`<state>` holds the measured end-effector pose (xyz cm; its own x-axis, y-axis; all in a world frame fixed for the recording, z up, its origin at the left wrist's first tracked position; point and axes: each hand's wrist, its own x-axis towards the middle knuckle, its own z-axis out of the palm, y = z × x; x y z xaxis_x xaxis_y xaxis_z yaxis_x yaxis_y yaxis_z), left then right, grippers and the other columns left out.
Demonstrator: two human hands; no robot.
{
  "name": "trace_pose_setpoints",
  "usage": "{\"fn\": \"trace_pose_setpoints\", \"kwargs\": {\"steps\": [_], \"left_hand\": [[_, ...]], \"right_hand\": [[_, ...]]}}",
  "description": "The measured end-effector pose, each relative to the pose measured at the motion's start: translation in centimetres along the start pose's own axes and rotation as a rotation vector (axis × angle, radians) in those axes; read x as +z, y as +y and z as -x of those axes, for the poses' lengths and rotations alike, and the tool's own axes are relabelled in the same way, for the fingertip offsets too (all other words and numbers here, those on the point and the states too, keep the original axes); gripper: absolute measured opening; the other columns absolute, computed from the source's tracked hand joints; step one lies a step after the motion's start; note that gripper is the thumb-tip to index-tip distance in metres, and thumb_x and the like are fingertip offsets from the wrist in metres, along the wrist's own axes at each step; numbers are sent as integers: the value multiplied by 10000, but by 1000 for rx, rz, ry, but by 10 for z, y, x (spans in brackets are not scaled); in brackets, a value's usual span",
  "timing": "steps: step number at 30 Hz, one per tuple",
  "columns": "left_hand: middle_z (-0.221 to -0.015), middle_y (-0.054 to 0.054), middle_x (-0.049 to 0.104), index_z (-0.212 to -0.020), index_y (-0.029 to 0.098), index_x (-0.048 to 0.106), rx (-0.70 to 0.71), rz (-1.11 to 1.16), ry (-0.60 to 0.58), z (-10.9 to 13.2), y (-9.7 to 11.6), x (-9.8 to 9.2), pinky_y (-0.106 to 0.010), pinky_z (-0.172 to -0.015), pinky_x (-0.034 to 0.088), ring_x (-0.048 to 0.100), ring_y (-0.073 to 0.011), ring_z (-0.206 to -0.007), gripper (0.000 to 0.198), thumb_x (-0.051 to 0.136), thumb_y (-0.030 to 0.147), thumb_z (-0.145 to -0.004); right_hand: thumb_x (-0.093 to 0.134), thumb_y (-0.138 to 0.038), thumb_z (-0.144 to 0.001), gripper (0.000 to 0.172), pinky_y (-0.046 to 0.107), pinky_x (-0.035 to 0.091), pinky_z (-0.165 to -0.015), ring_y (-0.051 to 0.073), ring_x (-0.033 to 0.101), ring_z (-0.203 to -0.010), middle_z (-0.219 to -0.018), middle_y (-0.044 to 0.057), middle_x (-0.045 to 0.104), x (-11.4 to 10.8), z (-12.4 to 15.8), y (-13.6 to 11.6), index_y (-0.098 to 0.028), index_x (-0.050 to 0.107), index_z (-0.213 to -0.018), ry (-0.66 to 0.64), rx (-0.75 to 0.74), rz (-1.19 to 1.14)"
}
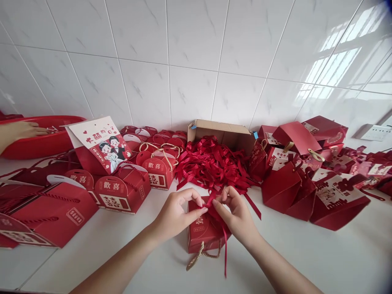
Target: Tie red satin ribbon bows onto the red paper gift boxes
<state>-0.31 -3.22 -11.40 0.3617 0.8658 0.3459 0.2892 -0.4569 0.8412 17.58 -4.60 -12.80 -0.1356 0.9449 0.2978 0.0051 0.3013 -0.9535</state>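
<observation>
A small red gift box [202, 232] with a gold rope handle [199, 255] lies on the white counter [306, 253] in front of me. My left hand [177, 214] and my right hand [234, 212] meet over its top. Both pinch a thin red ribbon [226, 245] at the box's top, and one end hangs down past the box's front. A heap of loose red ribbons [211, 163] lies just behind the box.
An open cardboard box [222, 132] stands behind the ribbon heap against the tiled wall. Several finished red boxes [122, 190] stand at left, flat red boxes [306, 179] at right. Another person's hand [21, 130] rests on a red tray [39, 141] far left.
</observation>
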Motion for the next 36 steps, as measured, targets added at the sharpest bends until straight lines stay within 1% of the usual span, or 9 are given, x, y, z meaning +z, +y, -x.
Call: {"fn": "trace_pose_setpoints", "kwargs": {"steps": [3, 6, 11, 15, 20, 23, 27, 33, 36], "left_hand": [[-743, 16, 630, -711, 183, 553, 6, -3, 16, 1, 1, 1, -235, -746, 472, 615, -129, -766, 107, 636, 176, -777], [-743, 24, 614, -721, 183, 552, 15, -16, 14, 1, 2, 1, -231, -745, 469, 600, -119, -753, 99, 623, 179, -789], [-779, 29, 615, -754, 185, 554, 32, -35, -5, 1, 2, 1, -230, -752, 464, 593, -115, -775, 68, 598, 145, -788], [-789, 34, 611, -776, 190, 552, 35, -49, -12, 2, 3, -1, -231, -771, 452, 587, -112, -787, 62, 603, 177, -808], [-850, 20, 612, -853, 199, 547, 87, -52, -49, 4, 0, 0, -242, -791, 458, 584, -118, -827, 53, 560, 152, -831], [-857, -1, 596, -861, 195, 534, 109, -89, -8, 6, -3, 2, -267, -783, 467, 574, -132, -828, 40, 520, 157, -857], [-885, -29, 581, -869, 190, 534, 143, -161, 22, 7, -7, 5, -302, -797, 466, 564, -156, -859, 60, 503, 139, -859], [-890, -26, 576, -867, 199, 528, 158, -194, 29, 6, -7, 4, -302, -804, 468, 568, -155, -864, 96, 502, 109, -851], [-898, -26, 576, -882, 204, 526, 158, -196, 19, 7, -7, 3, -303, -799, 474, 570, -154, -861, 102, 499, 110, -854]], "right_hand": [[573, -256, -851, 211, 281, 410, -651, 135, 491, -687, -772, -3, 568, -2, -1, 1, -221, 376, -781, 63, -115, 166], [546, -233, -864, 32, 300, 422, -657, 153, 518, -731, -852, 29, 568, -6, 2, -3, -214, 520, -868, 38, -255, 392], [623, -322, -836, 137, 424, 429, -822, 235, 531, -944, -1033, 76, 560, -11, 8, -11, -245, 669, -941, -73, -349, 728], [634, -331, -833, 163, 492, 393, -867, 284, 515, -1040, -1133, 73, 566, -11, 9, -12, -295, 697, -978, -122, -333, 842], [592, -315, -857, 139, 505, 357, -970, 291, 481, -1170, -1225, 49, 556, -9, 7, -8, -298, 730, -858, -78, -199, 692], [615, -353, -837, 146, 470, 337, -1032, 282, 444, -1240, -1303, 51, 515, -7, 6, -7, -265, 729, -810, -74, -55, 508], [621, -381, -831, 179, 443, 281, -1088, 268, 398, -1298, -1377, 48, 457, -6, 4, -7, -236, 710, -773, -100, 73, 336], [646, -423, -818, 216, 443, 278, -1090, 282, 328, -1357, -1439, 46, 386, -6, 4, -3, -224, 702, -756, -128, 188, 95], [669, -411, -807, 204, 413, 305, -1077, 265, 266, -1396, -1433, 49, 404, -5, 4, -3, -222, 704, -738, -172, 256, -59]]}}
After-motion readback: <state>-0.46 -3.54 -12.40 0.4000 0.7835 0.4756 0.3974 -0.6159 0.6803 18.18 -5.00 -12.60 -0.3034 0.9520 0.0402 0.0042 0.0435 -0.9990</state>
